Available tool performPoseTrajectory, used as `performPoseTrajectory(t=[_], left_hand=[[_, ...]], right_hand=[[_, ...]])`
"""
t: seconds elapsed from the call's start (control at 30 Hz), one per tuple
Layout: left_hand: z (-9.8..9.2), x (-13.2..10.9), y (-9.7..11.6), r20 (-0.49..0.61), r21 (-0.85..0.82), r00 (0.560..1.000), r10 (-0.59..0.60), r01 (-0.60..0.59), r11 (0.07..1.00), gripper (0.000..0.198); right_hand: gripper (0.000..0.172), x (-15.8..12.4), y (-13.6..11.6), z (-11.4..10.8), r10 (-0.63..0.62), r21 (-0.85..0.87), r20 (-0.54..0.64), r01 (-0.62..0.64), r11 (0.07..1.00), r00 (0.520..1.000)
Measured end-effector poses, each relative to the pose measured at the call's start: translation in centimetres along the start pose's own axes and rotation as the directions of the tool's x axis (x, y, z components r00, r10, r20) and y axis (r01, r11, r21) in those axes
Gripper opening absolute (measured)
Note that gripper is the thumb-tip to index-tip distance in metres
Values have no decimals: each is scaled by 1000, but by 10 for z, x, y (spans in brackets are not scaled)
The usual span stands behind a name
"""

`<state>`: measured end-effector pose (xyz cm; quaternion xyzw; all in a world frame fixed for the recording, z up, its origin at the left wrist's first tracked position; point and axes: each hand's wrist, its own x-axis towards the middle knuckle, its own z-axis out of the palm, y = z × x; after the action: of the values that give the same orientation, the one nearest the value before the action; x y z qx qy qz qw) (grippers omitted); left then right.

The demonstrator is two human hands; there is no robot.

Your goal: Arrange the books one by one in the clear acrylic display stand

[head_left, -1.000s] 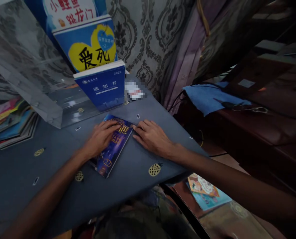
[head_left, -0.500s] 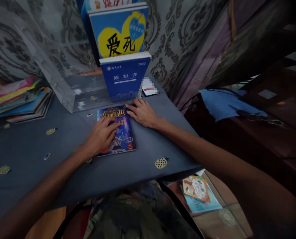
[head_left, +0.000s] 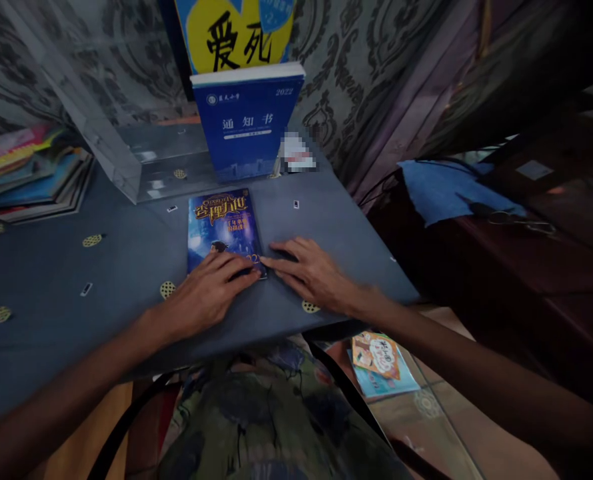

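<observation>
A small dark blue book with gold lettering [head_left: 222, 220] lies flat on the grey-blue tablecloth [head_left: 126, 267]. My left hand [head_left: 209, 290] rests over the book's lower part, fingers stretched out and covering its bottom edge. To the right, my right hand [head_left: 314, 270] has its fingers apart, with fingertips at the book's lower right corner. Beyond the small book, a blue book marked 2022 [head_left: 249, 127] stands upright. Behind it rises a taller book with a yellow heart shape [head_left: 246, 40].
A clear plastic stand [head_left: 121, 167] is at the back left. Stacked books [head_left: 31, 173] lie at the far left. Blue cloth [head_left: 456, 193] and scissors [head_left: 526, 223] are at right. Below the table edge, books [head_left: 381, 363] lie on the floor.
Both hands have moved down the small book toward its near edge, uncovering its upper part. The camera view has shifted, so the standing books appear higher.
</observation>
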<state>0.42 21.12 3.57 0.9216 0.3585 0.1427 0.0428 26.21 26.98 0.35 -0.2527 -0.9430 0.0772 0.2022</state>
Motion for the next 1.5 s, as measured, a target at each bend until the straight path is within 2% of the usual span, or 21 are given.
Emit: performPoseTrajectory(t=[0.2, 0.3, 0.5, 0.77, 1.0, 1.33, 1.5], left_hand=[[4, -1, 11, -36, 80, 999, -18, 21, 997, 34], [5, 0, 16, -54, 109, 998, -26, 32, 994, 29], [16, 4, 13, -149, 220, 983, -108, 140, 965, 26], [15, 6, 12, -131, 319, 989, -74, 112, 941, 32], [5, 10, 6, -84, 321, 995, -58, 82, 943, 35], [13, 1, 8, -168, 241, 985, -33, 73, 968, 31], [11, 10, -6, -167, 145, 985, -48, 73, 987, 30]], right_hand=[[36, -13, -21, 1, 30, 2, -13, -30, 1000, 999], [36, -11, -21, 2, 34, 15, -20, -34, 999, 999], [37, -11, -19, 2, 43, 86, -15, -42, 995, 999], [45, -9, -16, -1, 38, 170, 4, -38, 985, 999], [52, -9, -13, -1, 25, 190, -22, -21, 982, 999], [39, -10, -19, 0, 25, 97, -32, -21, 995, 999], [40, -10, -23, -3, 35, 32, -9, -34, 999, 999]])
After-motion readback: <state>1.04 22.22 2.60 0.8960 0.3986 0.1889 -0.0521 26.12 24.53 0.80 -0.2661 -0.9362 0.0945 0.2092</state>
